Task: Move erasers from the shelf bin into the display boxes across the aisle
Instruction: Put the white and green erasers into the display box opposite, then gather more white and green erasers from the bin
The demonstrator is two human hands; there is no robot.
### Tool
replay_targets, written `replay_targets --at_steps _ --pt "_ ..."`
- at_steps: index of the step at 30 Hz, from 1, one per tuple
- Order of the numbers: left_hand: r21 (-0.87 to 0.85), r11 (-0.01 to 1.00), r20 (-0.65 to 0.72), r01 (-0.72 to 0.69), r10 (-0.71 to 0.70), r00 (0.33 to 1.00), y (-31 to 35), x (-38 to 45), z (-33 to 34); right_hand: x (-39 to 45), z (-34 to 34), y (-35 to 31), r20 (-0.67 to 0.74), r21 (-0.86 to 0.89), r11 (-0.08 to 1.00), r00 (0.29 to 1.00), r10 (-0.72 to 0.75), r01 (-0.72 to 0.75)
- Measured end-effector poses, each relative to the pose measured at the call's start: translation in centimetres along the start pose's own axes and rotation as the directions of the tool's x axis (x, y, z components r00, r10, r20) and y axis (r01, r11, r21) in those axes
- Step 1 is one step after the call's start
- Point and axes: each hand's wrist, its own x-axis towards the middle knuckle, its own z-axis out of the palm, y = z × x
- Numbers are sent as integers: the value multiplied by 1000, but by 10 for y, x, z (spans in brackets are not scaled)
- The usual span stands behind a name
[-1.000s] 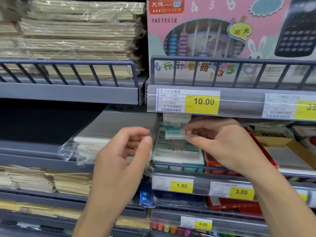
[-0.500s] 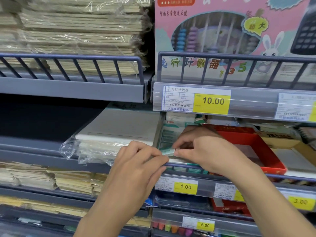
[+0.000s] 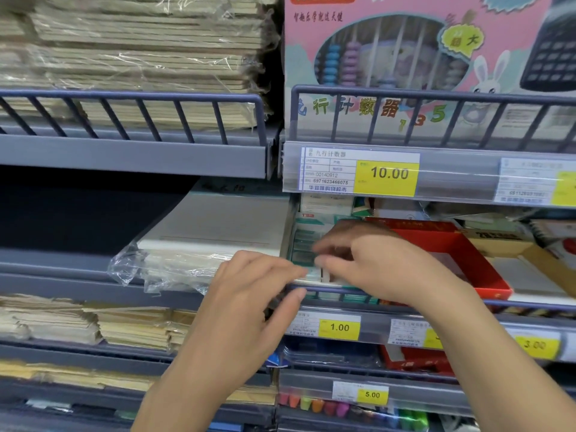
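Blurring both hands (image 3: 311,275) over eraser bin (image 3: 304,244) — grips unreadable.

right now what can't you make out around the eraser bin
- Head view: the right hand covers most of the eraser bin, so its count is hidden.
- What the motion-blurred fingertips grip, if anything, is unclear.
- The left hand hides the bin's front-left corner.
- The small print on the 1.00 price tag is too small and blurred to read.
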Motion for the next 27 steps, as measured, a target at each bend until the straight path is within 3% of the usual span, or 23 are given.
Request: replay_targets --at_steps 3,6,10,14,17,22,27 --pt "-222 966 -73 132 -152 986 6 -5 -15 -19 4 -9 -280 239 971 959 49 20" --pt "-438 883 -137 168 -250 958 12 -13 -26 -47 13 -24 -397 547 822 914 86 160" --pt "-673 711 -49 204 -319 947 11 -37 -24 -92 41 -35 -354 722 668 926 133 180" --pt "-718 548 200 429 -428 881 -5 -76 9 -148 96 -28 -204 839 544 924 323 -5" --pt "-653 406 467 639 -449 762 -22 -119 53 -195 154 -15 -35 903 380 845 533 -202" --pt "-344 249 766 906 -483 423 -36 -210 127 -282 243 -1 238 888 84 607 758 -453" --pt "-91 318 882 944 -414 224 -15 -282 166 -381 298 -1 398 817 -131 384 833 -562"
